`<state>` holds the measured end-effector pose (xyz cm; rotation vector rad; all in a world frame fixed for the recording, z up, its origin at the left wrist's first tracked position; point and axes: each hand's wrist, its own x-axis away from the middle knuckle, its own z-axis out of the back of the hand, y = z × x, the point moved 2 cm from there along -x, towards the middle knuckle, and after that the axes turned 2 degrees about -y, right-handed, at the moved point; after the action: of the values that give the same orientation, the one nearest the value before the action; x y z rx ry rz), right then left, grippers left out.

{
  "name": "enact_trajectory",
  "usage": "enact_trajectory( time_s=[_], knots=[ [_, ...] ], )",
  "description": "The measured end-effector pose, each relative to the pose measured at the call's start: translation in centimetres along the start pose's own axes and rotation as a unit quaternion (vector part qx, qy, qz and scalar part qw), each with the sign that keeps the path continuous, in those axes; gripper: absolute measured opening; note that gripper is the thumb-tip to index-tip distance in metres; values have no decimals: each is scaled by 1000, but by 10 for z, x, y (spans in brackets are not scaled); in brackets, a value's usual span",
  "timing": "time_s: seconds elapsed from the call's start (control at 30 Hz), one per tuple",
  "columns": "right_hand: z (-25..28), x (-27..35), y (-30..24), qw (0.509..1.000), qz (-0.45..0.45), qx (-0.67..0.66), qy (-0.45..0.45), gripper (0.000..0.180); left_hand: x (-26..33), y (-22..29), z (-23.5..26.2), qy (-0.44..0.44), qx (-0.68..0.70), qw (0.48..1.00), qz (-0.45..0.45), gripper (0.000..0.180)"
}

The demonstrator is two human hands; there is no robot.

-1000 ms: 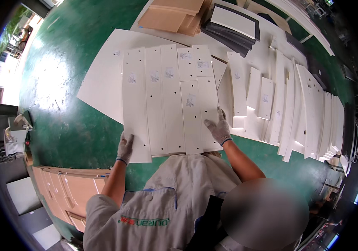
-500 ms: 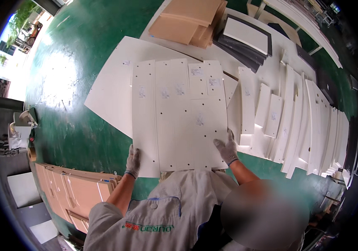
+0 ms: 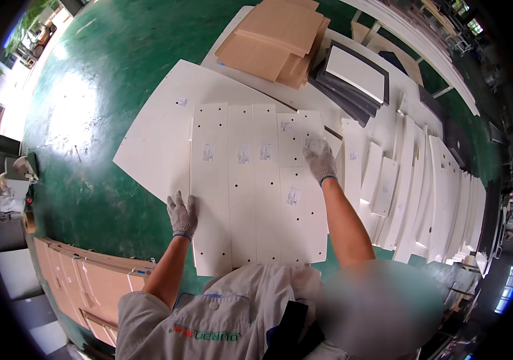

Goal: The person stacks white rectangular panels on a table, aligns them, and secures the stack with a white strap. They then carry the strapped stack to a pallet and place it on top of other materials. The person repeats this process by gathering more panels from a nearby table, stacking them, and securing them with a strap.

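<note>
In front of me several white panels [image 3: 241, 222] with dark drilled holes and small paper labels lie side by side, their edges close together. My left hand [image 3: 183, 216], in a pale knit glove, rests at the left edge of this group with its fingers spread. Farther away, my right hand [image 3: 321, 162], gloved likewise, lies over a short panel at the far right corner, its fingers apart and partly covering a label. A large white board [image 3: 156, 135] extends beneath the group toward the far left.
Brown boards [image 3: 274, 39] are stacked at the back, beside dark-edged panels [image 3: 355, 75]. Many narrow white strips [image 3: 409, 180] lie in rows on the right. Flat brown cartons [image 3: 91, 279] lie at the lower left, near the green floor [image 3: 88, 198].
My right hand has gone from the near right edge to the far right corner of the panels. The left hand has slid farther along the left edge, its fingers now spread.
</note>
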<state>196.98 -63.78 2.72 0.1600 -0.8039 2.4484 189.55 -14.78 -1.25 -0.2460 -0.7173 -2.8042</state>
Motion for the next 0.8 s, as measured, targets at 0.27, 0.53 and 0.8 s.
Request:
enact_trajectory(
  time_s=[0.27, 0.53, 0.8],
  knots=[
    [-9, -26, 16, 989, 29, -136, 50, 101, -150, 75, 11, 34, 161, 980, -111, 92],
    [-12, -65, 3, 990, -3, -140, 7, 104, -190, 89, -23, -13, 238, 969, -70, 77],
    [0, -23, 38, 985, 26, -170, -22, 95, -140, 66, -1, -22, 397, 917, -25, 69]
  ],
)
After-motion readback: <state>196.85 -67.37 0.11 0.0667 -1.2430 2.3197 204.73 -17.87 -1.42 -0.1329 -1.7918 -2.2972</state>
